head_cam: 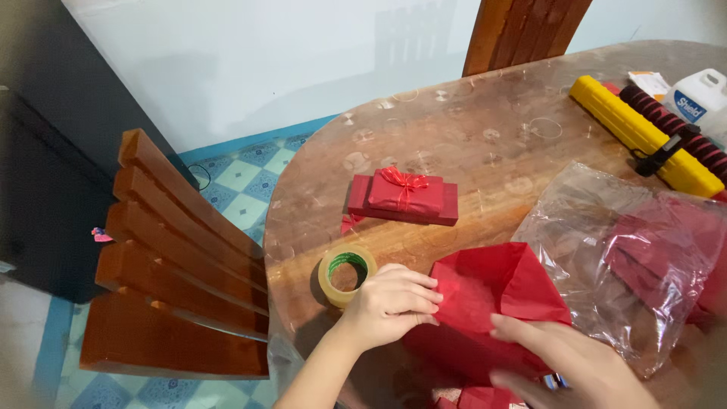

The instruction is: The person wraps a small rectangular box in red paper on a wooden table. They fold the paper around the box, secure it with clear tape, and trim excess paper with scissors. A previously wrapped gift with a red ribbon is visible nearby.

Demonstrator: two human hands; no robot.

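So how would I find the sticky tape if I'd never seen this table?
Start at the wooden table and find the person's left hand pressing on the red paper. The tape roll lies flat just beside that hand, near the table's edge. It is the only round, yellowish ring; everything close by is red.

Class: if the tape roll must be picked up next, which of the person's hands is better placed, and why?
Probably the left hand: it rests on the red paper right beside the tape roll, while the right hand lies on the paper's far side.
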